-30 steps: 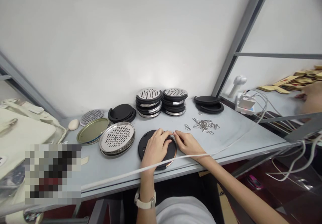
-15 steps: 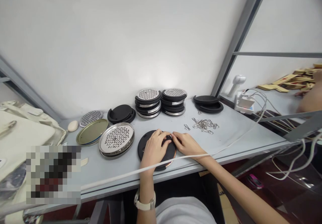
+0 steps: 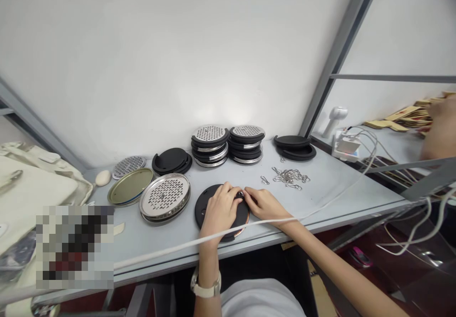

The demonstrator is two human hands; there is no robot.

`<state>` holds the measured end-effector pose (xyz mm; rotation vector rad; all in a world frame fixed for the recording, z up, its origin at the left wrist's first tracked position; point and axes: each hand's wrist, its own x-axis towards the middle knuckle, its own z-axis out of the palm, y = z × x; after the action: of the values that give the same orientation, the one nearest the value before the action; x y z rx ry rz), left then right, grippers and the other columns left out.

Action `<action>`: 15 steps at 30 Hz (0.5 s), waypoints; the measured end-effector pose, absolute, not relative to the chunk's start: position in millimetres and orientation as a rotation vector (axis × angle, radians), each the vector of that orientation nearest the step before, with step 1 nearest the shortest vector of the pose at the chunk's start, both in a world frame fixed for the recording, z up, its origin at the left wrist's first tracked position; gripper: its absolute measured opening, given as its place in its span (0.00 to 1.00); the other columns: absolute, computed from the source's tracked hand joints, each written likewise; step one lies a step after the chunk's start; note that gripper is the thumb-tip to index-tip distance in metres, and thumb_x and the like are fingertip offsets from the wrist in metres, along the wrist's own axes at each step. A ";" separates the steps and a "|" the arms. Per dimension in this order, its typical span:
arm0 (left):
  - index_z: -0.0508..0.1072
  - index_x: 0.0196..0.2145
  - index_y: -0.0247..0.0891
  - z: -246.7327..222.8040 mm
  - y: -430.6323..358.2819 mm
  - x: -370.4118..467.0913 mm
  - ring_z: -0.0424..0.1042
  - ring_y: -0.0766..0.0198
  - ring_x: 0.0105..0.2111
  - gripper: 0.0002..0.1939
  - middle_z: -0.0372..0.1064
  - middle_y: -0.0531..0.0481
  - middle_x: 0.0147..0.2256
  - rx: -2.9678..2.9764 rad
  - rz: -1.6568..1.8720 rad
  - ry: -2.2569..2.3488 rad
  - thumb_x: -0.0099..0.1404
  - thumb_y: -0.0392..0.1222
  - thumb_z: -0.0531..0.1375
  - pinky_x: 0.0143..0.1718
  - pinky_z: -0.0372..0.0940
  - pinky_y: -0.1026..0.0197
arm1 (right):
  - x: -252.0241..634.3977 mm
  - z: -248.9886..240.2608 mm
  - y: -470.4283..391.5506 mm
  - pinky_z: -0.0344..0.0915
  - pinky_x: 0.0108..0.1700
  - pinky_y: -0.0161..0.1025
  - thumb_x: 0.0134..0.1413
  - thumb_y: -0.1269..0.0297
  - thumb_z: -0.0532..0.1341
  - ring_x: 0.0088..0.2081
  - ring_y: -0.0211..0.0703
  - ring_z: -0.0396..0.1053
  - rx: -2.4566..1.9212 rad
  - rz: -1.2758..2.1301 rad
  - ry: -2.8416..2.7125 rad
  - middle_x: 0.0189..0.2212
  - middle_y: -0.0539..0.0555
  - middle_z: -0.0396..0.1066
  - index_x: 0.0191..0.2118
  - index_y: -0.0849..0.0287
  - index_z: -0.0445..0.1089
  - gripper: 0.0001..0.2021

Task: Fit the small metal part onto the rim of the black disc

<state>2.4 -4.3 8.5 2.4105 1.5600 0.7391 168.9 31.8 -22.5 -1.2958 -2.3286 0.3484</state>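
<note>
A black round disc with small holes and a coppery strip along its right edge lies near the table's front. My left hand curls over it, gripping it with thumb and fingers bent toward its upper right rim. At that rim my right hand pinches a small shiny metal clip, mostly covered by fingertips. Loose wire clips are heaped to the right, with a single clip nearer my hand. Left of the disc rests a round silver grater plate with rows of slots.
Two stacks of black-rimmed grater discs stand by the wall. Black discs lie back right, others back left, beside a gold lid. A white cable crosses in front. Another person's hand is at far right.
My hands stay at the disc's rim with only slight finger shifts. At the far right, the other person's hand and arm have moved.
</note>
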 end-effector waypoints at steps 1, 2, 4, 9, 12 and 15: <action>0.66 0.45 0.45 8.3 -4.4 2.4 0.63 0.62 0.43 0.09 0.62 0.51 0.40 2.415 0.736 1.564 0.68 0.39 0.52 0.38 0.59 0.63 | 168.6 -21.9 31.8 0.51 0.27 0.32 0.64 0.64 0.45 0.23 0.38 0.66 -1.296 0.347 -2.327 0.23 0.52 0.69 0.31 0.59 0.64 0.15; 0.66 0.45 0.45 8.0 -4.3 2.4 0.63 0.62 0.43 0.09 0.62 0.51 0.40 2.418 0.732 1.566 0.68 0.39 0.52 0.37 0.59 0.63 | 168.4 -21.4 31.7 0.51 0.27 0.32 0.64 0.64 0.45 0.23 0.38 0.66 -1.298 0.346 -2.325 0.23 0.52 0.69 0.31 0.59 0.64 0.14; 0.67 0.45 0.45 7.4 -3.9 2.2 0.63 0.62 0.43 0.09 0.62 0.51 0.40 2.421 0.731 1.569 0.68 0.39 0.52 0.37 0.59 0.63 | 168.0 -20.6 31.6 0.51 0.27 0.32 0.64 0.64 0.45 0.23 0.37 0.65 -1.302 0.347 -2.319 0.22 0.52 0.69 0.30 0.59 0.64 0.14; 0.67 0.46 0.45 6.8 -2.6 1.3 0.63 0.62 0.42 0.10 0.63 0.52 0.40 2.414 0.752 1.537 0.68 0.38 0.52 0.39 0.59 0.63 | 168.4 -20.8 30.9 0.50 0.26 0.32 0.63 0.64 0.46 0.22 0.36 0.64 -1.291 0.358 -2.303 0.21 0.52 0.69 0.30 0.59 0.65 0.15; 0.68 0.44 0.45 7.3 -2.2 1.4 0.63 0.62 0.42 0.09 0.63 0.52 0.39 2.404 0.757 1.531 0.67 0.38 0.52 0.40 0.59 0.63 | 169.0 -21.9 30.3 0.50 0.26 0.31 0.63 0.64 0.46 0.21 0.36 0.63 -1.282 0.344 -2.293 0.21 0.51 0.68 0.29 0.59 0.64 0.15; 0.68 0.43 0.45 7.8 -2.3 1.5 0.63 0.62 0.41 0.08 0.63 0.52 0.39 2.394 0.763 1.529 0.67 0.38 0.53 0.40 0.59 0.63 | 168.8 -22.5 30.2 0.49 0.25 0.31 0.63 0.63 0.46 0.20 0.35 0.61 -1.274 0.341 -2.278 0.20 0.51 0.67 0.28 0.59 0.64 0.15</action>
<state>1.5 -2.3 7.8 2.3942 1.5293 0.7634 168.8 30.2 -22.5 -1.2744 -2.2783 0.3413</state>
